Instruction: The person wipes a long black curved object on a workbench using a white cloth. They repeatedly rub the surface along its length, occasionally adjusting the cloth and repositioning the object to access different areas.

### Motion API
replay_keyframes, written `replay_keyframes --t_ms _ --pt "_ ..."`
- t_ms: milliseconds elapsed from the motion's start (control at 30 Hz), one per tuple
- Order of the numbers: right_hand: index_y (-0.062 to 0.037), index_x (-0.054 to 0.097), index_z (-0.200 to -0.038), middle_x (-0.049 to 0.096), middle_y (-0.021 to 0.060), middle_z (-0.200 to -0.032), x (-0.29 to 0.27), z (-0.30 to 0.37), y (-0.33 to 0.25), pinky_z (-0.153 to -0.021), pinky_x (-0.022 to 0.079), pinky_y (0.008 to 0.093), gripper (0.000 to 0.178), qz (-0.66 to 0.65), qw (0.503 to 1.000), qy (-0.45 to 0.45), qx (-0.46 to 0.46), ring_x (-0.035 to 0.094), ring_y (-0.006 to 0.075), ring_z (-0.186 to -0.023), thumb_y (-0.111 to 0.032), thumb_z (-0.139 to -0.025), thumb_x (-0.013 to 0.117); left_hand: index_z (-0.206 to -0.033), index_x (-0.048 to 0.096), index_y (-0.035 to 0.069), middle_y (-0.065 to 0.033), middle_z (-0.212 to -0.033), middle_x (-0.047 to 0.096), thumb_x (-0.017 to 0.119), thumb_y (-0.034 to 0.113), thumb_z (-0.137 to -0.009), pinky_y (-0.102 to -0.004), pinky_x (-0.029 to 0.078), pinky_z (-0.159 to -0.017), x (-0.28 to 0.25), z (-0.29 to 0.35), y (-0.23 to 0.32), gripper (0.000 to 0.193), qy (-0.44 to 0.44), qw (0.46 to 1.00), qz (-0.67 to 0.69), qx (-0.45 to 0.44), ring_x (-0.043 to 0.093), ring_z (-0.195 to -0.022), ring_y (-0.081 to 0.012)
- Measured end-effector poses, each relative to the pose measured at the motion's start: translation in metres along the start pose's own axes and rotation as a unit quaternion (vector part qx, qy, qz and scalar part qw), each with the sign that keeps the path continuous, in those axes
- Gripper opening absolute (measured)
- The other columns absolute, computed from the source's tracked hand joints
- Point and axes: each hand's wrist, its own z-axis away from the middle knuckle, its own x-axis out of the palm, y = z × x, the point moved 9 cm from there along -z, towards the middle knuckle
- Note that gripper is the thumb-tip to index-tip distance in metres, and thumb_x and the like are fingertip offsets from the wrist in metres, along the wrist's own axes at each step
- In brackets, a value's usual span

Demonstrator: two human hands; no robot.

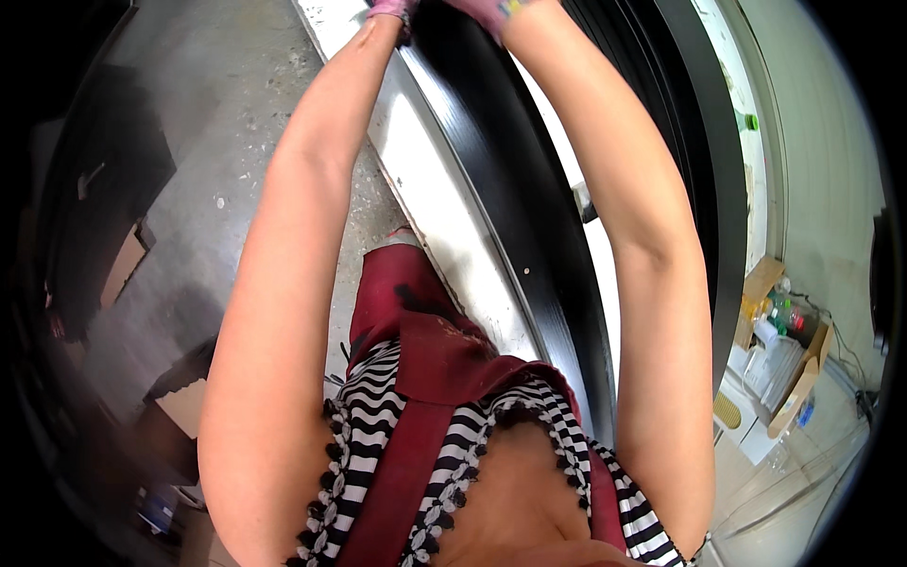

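Overhead, panel: black panel (pixel 510 189) under both hands, at the top edge.
Left hand (pixel 389 9): gloved, on panel; grip unclear.
Right hand (pixel 487 11): gloved, on panel; grip unclear.
Arms: both stretched straight up.

Long glossy black panel (pixel 510 198), upright, on edge.

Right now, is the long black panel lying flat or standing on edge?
Standing on edge: the black panel shows its glossy face sideways beside the white board, both hands at its top.

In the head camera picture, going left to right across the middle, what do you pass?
Dark panel leaning at the left → grey concrete floor → left forearm → white strip → glossy black board → right forearm → cardboard box of bottles.
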Motion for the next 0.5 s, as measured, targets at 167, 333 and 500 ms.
replay_keyframes --t_ms 167,333,500 --pt "-0.007 0.054 -0.124 0.059 0.0198 -0.117 -0.069 0.152 -0.056 -0.087 0.05 0.0454 0.034 0.0 0.996 -0.065 0.054 0.06 0.0379 -0.102 -0.011 -0.091 0.059 -0.14 0.04 -0.001 -0.022 -0.14 0.043 0.033 0.007 -0.096 -0.0444 0.035 -0.103 0.0 -0.015 -0.04 0.045 -0.092 0.995 -0.031 0.004 0.046 -0.122 -0.0311" --pt "-0.0073 0.053 -0.134 0.045 0.0246 -0.141 -0.146 0.345 -0.095 -0.102 0.043 0.0472 0.06 0.002 0.963 -0.163 0.217 0.051 0.0413 -0.123 0.001 -0.076 0.064 -0.142 0.04 0.004 -0.0191 -0.134 0.05 0.036 0.017 -0.098 -0.0399 0.041 -0.094 -0.012 -0.032 -0.076 0.046 0.102 0.994 -0.034 -0.029 0.051 -0.11 -0.0318" --pt "-0.0048 0.057 -0.128 0.056 0.0244 -0.13 -0.178 0.43 -0.115 -0.093 0.05 0.0459 0.054 0.072 0.929 -0.18 0.317 0.059 0.0416 -0.112 0.006 -0.075 0.062 -0.102 0.058 0.008 -0.011 -0.083 0.059 0.049 0.03 -0.098 -0.0424 0.046 -0.064 -0.076 -0.018 0.04 0.024 -0.027 0.96 0.245 -0.131 0.057 -0.077 -0.0268"
